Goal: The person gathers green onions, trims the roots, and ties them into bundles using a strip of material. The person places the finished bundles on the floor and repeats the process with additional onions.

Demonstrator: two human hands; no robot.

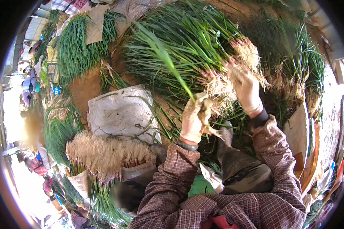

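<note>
My left hand (195, 116), in a pale glove, is closed round a green onion (172, 65); its leaves point up and left, and roots stick out below the hand. My right hand (243, 81), gloved too, is over the root ends of a large heap of green onions (175, 48). Its fingertips are near the pinkish stems; whether they grip one I cannot tell. Pale roots (222, 88) of the heap lie between my two hands.
A dirty white sack (120, 111) lies left of my left hand, above a packed onion bundle with upturned roots (109, 153). More onions (80, 48) stand at upper left and right (289, 63). White sacking (298, 134) is at right. Several people are at far left.
</note>
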